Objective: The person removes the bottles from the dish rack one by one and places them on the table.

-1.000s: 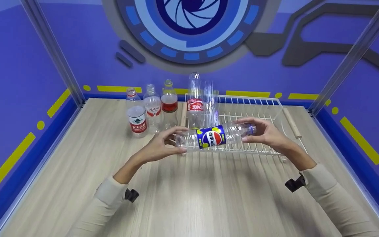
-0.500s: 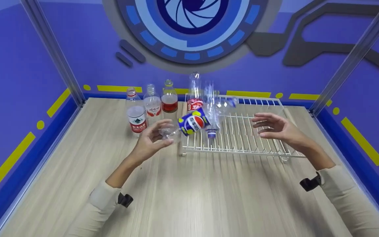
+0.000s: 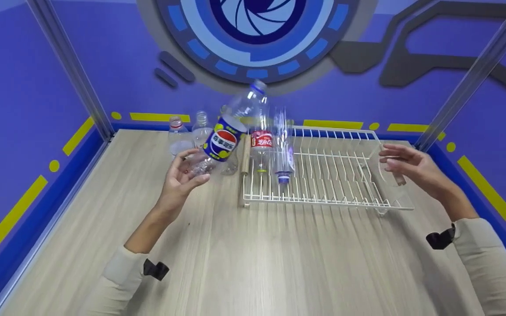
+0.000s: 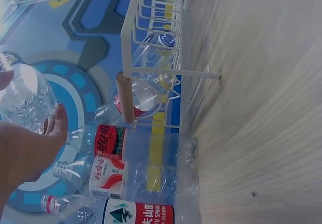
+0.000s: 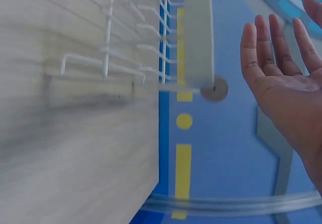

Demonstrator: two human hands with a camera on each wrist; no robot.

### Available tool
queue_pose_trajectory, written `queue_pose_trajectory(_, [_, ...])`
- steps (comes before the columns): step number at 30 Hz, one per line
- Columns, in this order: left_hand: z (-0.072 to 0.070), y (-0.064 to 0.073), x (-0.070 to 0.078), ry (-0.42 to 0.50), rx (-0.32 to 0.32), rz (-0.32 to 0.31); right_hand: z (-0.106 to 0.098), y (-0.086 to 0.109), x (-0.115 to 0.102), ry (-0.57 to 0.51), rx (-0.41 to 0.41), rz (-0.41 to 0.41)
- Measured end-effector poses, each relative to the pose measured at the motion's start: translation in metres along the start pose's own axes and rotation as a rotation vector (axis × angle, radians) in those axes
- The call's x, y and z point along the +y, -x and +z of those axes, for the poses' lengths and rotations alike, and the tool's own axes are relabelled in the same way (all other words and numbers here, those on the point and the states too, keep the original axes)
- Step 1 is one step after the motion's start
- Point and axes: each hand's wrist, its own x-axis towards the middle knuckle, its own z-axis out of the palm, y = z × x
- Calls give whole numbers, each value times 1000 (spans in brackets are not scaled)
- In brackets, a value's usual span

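My left hand (image 3: 176, 182) grips the base of a clear plastic bottle (image 3: 223, 142) with a blue Pepsi label. The bottle tilts, its neck pointing up and to the right; its clear base (image 4: 27, 100) shows in the left wrist view. My right hand (image 3: 417, 164) holds nothing, its fingers extended beside the right wooden handle of a white wire rack (image 3: 323, 202). Two bottles lean neck-down in the rack: a red-labelled bottle (image 3: 262, 139) and a clear one with a purple cap (image 3: 283, 169).
Left of the rack stand a red-and-white-labelled bottle (image 4: 108, 176), a bottle with a mountain label (image 4: 136, 213) and a dark-red-labelled bottle (image 4: 110, 141). A wooden handle (image 3: 245, 154) sits at the rack's left side. Blue panels (image 3: 117, 57) close off the back and sides.
My right hand has let go of the Pepsi bottle's neck and moved right. My left hand has carried the bottle left and turned it from nearly level to neck-up.
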Motion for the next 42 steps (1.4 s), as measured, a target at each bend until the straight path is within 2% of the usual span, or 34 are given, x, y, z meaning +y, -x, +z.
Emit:
queue_pose_trajectory(5, [-7, 0, 4, 51, 3, -7, -19, 9, 9, -122, 24, -18])
queue_pose_trajectory(10, [-13, 1, 6, 20, 4, -18, -30, 14, 21, -175, 34, -19])
queue_pose_trajectory(18, [-21, 6, 8, -3, 48, -64, -35, 20, 34, -87, 53, 37])
queue_pose_trajectory(25, [-31, 6, 10, 18, 73, -33, -36, 23, 44, -17, 88, 101])
queue_pose_trajectory(31, [-44, 6, 13, -48, 138, -29, -35, 25, 51, 31, 101, 185])
queue_pose_trajectory(36, [-57, 7, 13, -99, 206, -44, -37, 28, 57, -44, 50, 170])
queue_pose_trajectory(42, [-76, 8, 6, -149, 294, -66, -41, 29, 62, -122, -46, 170])
